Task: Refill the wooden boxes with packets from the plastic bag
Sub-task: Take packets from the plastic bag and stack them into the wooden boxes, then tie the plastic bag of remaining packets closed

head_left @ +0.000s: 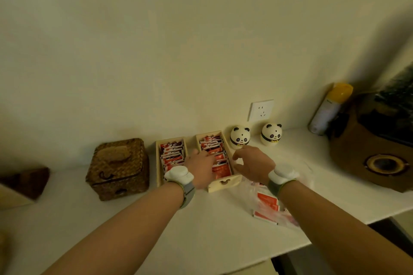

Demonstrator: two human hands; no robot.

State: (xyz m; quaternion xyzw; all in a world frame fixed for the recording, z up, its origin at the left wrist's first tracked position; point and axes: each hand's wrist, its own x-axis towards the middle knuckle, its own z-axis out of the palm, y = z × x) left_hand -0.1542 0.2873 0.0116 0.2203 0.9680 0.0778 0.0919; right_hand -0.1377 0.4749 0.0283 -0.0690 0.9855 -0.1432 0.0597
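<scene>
Two open wooden boxes stand side by side on the white counter by the wall, both holding rows of red-and-white packets. The left box (pixel 159 163) is full. My left hand (pixel 201 166) lies flat over the packets in the right box (pixel 224 184), fingers stretched toward its far end. My right hand (pixel 253 163) hovers at that box's right side with fingers loosely bent; whether it holds anything is hidden. A clear plastic bag (pixel 271 205) with several red packets lies on the counter under my right wrist.
A woven lidded basket (pixel 118 167) sits left of the boxes. Two panda figurines (pixel 239 137) stand behind the boxes below a wall socket (pixel 261 110). A spray can (pixel 328 108) and a brown round object (pixel 380 152) fill the right end. The counter edge (pixel 312 241) runs front right.
</scene>
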